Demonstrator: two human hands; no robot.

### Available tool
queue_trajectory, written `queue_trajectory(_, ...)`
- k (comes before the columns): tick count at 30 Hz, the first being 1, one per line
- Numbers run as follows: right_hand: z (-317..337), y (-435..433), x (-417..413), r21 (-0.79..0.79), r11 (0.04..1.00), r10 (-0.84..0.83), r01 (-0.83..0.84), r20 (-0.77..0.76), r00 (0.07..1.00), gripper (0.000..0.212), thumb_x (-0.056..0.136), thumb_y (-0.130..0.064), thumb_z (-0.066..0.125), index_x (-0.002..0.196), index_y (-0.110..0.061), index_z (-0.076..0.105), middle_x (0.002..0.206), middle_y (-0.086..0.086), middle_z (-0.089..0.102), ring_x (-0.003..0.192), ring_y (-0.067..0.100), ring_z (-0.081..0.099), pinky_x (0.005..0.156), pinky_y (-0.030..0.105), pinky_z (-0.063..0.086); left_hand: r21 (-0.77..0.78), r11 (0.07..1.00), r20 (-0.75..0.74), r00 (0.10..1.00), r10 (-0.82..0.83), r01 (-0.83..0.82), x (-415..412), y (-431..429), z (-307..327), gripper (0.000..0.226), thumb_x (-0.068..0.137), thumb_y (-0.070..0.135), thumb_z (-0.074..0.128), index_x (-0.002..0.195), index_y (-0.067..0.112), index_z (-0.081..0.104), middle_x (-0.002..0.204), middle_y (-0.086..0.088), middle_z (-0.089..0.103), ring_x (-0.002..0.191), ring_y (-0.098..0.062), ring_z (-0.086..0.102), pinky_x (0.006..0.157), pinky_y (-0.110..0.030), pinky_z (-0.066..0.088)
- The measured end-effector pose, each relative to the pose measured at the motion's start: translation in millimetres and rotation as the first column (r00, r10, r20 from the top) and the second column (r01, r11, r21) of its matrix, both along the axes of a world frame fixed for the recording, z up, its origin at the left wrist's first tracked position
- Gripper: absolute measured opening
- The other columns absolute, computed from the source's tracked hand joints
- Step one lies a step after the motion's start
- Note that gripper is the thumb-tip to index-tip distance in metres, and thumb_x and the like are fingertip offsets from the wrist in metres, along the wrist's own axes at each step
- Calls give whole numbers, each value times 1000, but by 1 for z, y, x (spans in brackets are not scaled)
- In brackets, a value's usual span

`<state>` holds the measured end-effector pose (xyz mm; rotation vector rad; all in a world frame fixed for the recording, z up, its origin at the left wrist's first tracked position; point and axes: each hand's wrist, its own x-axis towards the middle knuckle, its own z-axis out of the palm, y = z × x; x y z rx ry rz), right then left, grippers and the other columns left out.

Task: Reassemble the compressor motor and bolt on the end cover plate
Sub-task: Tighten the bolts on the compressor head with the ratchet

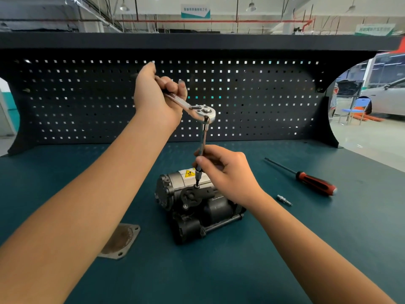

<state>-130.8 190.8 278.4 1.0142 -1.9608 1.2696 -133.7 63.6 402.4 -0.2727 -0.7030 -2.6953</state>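
Observation:
The compressor motor (197,202), silver and black with a yellow warning label, lies on the green bench mat. A chrome ratchet wrench (192,107) stands over it on a long extension bar (203,139) whose bit sits on a bolt of the black cover piece (192,195) on top of the motor. My left hand (157,97) grips the ratchet handle, raised in front of the pegboard. My right hand (223,167) pinches the lower part of the extension just above the motor. A grey metal end cover plate (122,240) lies flat on the mat at the lower left, partly hidden by my left forearm.
A red-and-black handled screwdriver (306,177) lies on the mat to the right of the motor. A small silver bit (284,200) lies near it. The dark pegboard (263,102) closes off the back of the bench. Beyond the bench's right edge are a chair and a car.

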Motion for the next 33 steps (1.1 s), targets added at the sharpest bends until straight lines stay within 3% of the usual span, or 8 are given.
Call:
queue_trajectory(8,-1,3,-2,35,999,-2,1,24,1000,13,90,-8,57,88,1,66,72,10,69,62,13,58,58,13,43,48,999,61,998,-24,21,-5,-4,-9,41,97,21,44,59,14,32,34,7,34,28,-6,34,40,-15,43)
queue_trajectory(11,-1,2,-2,39,999,-7,7,-6,1000,16,90,-10,57,87,3,66,69,13,67,57,16,57,57,23,46,42,999,38,999,-29,27,-3,-3,-7,42,97,21,45,57,13,33,35,7,35,28,-5,35,41,-15,43)
queue_trajectory(14,0,1,-1,-26,1000,6,-6,6,1000,18,87,-12,55,88,2,67,73,11,70,67,21,63,65,29,51,1,1000,4,1000,-19,19,0,1,-1,44,97,21,45,55,13,33,35,6,34,28,-6,35,40,-15,42)
queue_trajectory(19,-1,-1,-2,-25,1000,14,-13,38,999,13,88,-10,56,88,-3,67,75,10,71,67,17,63,65,21,49,-30,1000,19,1000,-8,8,-1,2,-1,44,97,23,45,57,13,32,35,7,33,28,-6,33,41,-15,42)
queue_trajectory(24,-2,2,-1,24,1000,8,-8,11,1000,20,88,-12,55,87,5,66,67,20,65,52,16,44,53,19,39,25,1000,55,998,-10,9,-5,-2,-9,41,97,21,45,58,14,31,35,7,32,28,-5,32,40,-14,42)
queue_trajectory(26,-1,2,-1,26,1000,6,-7,8,1000,22,88,-13,54,87,5,66,68,19,66,51,15,44,53,19,39,30,1000,48,999,-10,9,-4,-2,-8,41,97,20,45,58,14,32,35,7,32,27,-5,33,40,-14,42)
queue_trajectory(29,1,1,0,11,1000,3,-3,3,1000,21,87,-13,54,87,4,67,70,12,69,54,5,49,54,8,37,10,1000,21,1000,-4,3,-3,0,-4,43,97,21,45,57,14,32,34,7,34,28,-6,34,41,-15,42)
queue_trajectory(33,0,-1,1,-22,1000,15,-15,31,999,16,88,-9,56,89,3,67,74,12,70,62,15,62,61,23,49,-23,1000,7,1000,17,-17,-1,1,-1,45,97,23,45,54,13,32,34,7,34,28,-6,34,40,-15,42)
